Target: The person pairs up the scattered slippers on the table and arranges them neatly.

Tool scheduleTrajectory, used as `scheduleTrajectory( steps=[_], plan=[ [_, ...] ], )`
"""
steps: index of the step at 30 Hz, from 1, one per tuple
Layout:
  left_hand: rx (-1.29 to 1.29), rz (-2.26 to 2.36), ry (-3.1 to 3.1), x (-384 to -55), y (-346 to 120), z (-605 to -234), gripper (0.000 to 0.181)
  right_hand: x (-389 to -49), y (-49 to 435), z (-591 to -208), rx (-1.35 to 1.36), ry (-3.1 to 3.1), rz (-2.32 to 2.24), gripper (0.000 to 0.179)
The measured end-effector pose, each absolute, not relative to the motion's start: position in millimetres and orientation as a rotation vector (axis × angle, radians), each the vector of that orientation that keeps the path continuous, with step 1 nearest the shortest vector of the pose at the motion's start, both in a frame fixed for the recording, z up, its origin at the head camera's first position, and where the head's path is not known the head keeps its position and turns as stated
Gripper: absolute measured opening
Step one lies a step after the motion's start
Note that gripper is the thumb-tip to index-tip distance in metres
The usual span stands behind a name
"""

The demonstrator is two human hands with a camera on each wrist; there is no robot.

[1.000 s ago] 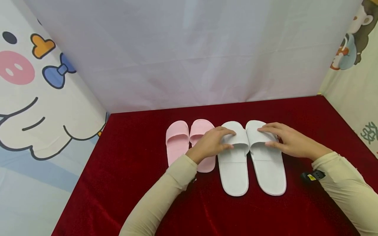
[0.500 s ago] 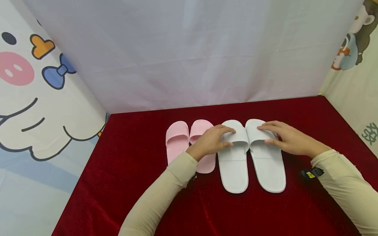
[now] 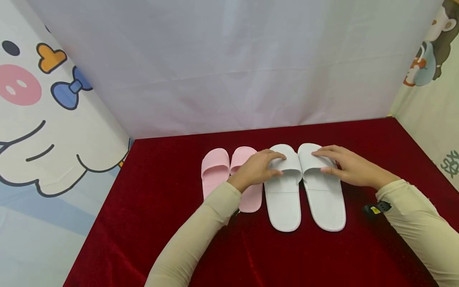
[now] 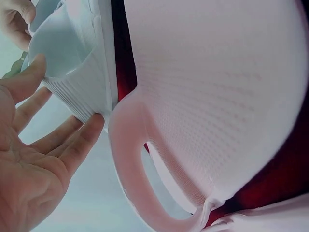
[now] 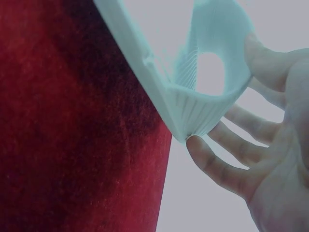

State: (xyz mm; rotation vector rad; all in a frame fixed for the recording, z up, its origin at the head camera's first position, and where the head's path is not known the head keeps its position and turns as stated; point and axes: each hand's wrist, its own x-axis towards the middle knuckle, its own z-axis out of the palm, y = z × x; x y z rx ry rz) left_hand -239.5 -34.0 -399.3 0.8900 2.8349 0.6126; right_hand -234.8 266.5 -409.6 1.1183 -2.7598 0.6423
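A pair of white slippers lies side by side, the left slipper touching the right slipper at the straps. My left hand rests its fingertips on the left one's ribbed strap, thumb near the strap's opening. On the other side, my right hand touches the right slipper's strap the same way. In both wrist views the fingers are spread and extended, and the palms stand apart from the slippers. Two smaller pink slippers lie to the left; my left hand and wrist partly cover the nearer pink slipper.
The farther pink slipper lies beside its mate. All the slippers lie on a dark red velvet cloth. A white curtain closes off the back, with cartoon-printed sheets at both sides.
The white slippers have slid slightly away from me, toward the back curtain, with both hands moving along on them. The pink slippers have stayed in place.
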Motion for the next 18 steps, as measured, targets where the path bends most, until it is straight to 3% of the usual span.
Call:
scheduleTrajectory(
  steps=[18],
  plan=[
    [0.875,0.589,2.842,-255.1,-32.9,-404.9,0.045,-252.0,262.5,-415.6,1.108,-2.778,0.661,0.046]
  ],
)
